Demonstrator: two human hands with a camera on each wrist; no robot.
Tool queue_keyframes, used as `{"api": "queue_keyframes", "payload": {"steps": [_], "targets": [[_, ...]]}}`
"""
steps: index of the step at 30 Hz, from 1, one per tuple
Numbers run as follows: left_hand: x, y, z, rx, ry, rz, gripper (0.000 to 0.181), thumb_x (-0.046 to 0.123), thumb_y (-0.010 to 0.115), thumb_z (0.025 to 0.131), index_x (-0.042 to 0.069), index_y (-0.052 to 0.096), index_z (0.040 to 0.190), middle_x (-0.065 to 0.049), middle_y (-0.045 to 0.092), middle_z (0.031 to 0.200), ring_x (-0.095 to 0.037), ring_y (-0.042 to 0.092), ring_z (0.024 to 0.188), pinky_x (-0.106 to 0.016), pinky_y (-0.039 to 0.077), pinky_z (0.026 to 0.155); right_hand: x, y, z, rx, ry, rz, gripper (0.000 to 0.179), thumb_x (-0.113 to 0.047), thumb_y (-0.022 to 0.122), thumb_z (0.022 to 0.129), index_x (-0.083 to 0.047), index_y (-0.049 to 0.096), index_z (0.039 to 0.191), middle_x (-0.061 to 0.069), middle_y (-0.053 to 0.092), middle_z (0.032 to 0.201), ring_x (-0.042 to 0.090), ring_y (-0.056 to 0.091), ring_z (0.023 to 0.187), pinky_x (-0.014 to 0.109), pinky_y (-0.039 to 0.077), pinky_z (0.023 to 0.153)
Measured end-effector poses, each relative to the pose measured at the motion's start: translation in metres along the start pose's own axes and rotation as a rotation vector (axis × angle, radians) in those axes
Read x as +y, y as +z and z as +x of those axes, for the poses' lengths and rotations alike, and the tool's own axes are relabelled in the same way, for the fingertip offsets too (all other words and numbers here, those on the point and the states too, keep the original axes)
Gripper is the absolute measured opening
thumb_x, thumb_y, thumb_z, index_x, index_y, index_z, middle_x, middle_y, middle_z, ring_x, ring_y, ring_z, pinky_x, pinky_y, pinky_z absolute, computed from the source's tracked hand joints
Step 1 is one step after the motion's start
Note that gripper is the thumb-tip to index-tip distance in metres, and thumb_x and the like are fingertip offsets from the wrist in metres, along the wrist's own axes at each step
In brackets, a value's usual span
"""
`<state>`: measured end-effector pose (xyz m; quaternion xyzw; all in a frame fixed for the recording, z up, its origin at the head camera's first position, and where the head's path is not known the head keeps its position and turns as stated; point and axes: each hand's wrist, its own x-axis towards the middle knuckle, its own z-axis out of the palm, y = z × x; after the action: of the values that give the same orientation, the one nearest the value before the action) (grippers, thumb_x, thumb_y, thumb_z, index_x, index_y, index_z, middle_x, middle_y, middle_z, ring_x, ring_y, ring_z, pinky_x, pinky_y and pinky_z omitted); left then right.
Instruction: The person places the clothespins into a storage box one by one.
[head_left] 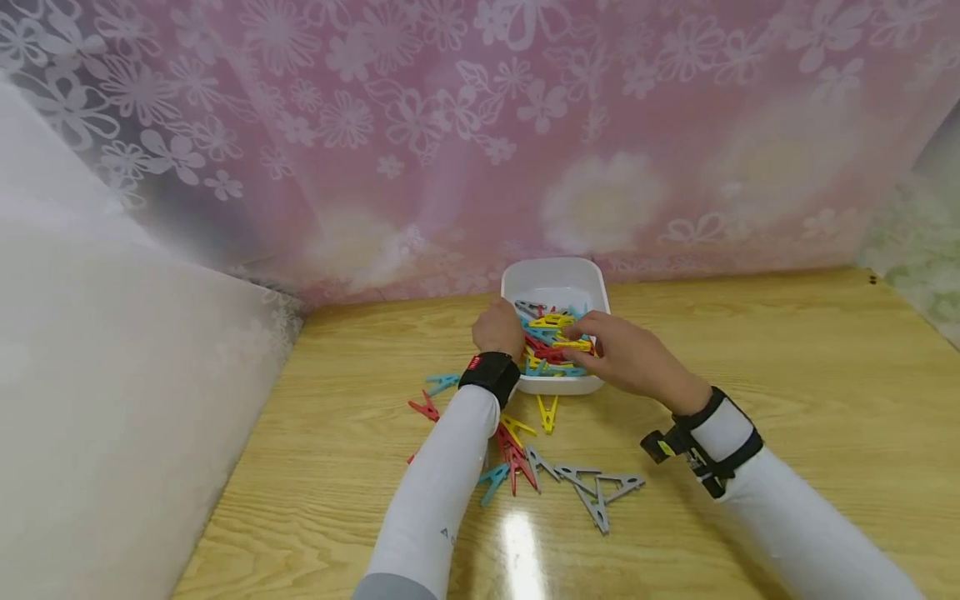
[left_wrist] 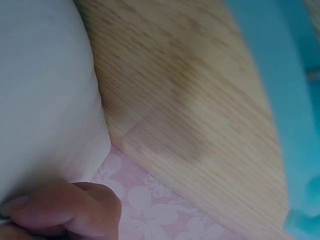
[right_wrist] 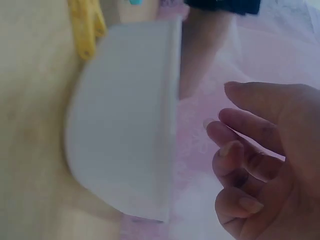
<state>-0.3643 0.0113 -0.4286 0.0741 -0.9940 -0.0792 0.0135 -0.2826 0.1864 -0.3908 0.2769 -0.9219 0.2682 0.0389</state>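
A white plastic box [head_left: 558, 386] stands on the wooden table, holding a heap of yellow, red, blue and grey clothespins [head_left: 553, 321]. At the box's left side, my left hand [head_left: 498, 329] grips the rim; its curled fingers [left_wrist: 75, 210] show against the white wall in the left wrist view. Over the right rim reaches my right hand [head_left: 633, 354], its fingertips just above the heap. Seen from the right wrist, this hand [right_wrist: 265, 160] has loosely bent fingers, thumb apart from them, with nothing between.
In front of the box lie a yellow clothespin [head_left: 547, 415], several grey clothespins [head_left: 600, 490], red clothespins [head_left: 517, 462] and a blue clothespin [head_left: 493, 482]. Left of my forearm are another blue clothespin [head_left: 442, 382] and a red one. A pink floral curtain [head_left: 450, 167] hangs behind.
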Motion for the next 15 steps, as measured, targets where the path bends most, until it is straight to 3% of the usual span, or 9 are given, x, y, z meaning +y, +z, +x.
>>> {"api": "queue_keyframes", "payload": {"steps": [3,9,12,15], "targets": [[0.001,-0.001,0.001,-0.007,0.003,-0.001,0.035,0.029,0.054,0.098,0.003,0.051,0.121,-0.008,0.066,0.081,-0.020,0.065,0.066,-0.032,0.053,0.055,-0.003,0.005,-0.007,0.018,0.004,0.011,0.022,-0.025,0.066,0.092,-0.010,0.067,0.108,0.002,0.063,0.099,0.013,0.053,0.071,0.032,0.045,0.063],[0.001,0.000,0.000,-0.015,0.016,-0.006,0.041,0.028,0.055,0.097,0.002,0.047,0.129,-0.009,0.067,0.083,-0.020,0.065,0.067,-0.031,0.053,0.054,-0.018,0.010,-0.020,0.009,0.044,0.050,0.018,-0.026,0.064,0.093,-0.013,0.070,0.104,-0.007,0.064,0.089,0.008,0.049,0.062,0.029,0.042,0.054],[0.000,0.001,0.000,-0.001,0.032,-0.010,0.041,0.027,0.054,0.098,0.001,0.047,0.129,-0.010,0.067,0.081,-0.021,0.065,0.066,-0.032,0.052,0.053,-0.028,0.017,-0.026,-0.042,0.080,0.075,0.018,-0.028,0.063,0.094,-0.013,0.073,0.097,-0.010,0.064,0.080,0.006,0.048,0.057,0.027,0.040,0.051],[-0.001,0.001,-0.001,0.005,0.036,-0.015,0.040,0.026,0.055,0.098,0.000,0.048,0.128,-0.010,0.067,0.080,-0.021,0.065,0.065,-0.033,0.053,0.055,-0.038,0.030,-0.030,-0.128,0.170,0.076,0.026,-0.031,0.061,0.094,-0.014,0.071,0.077,-0.010,0.055,0.061,0.006,0.044,0.050,0.025,0.034,0.047]]}}
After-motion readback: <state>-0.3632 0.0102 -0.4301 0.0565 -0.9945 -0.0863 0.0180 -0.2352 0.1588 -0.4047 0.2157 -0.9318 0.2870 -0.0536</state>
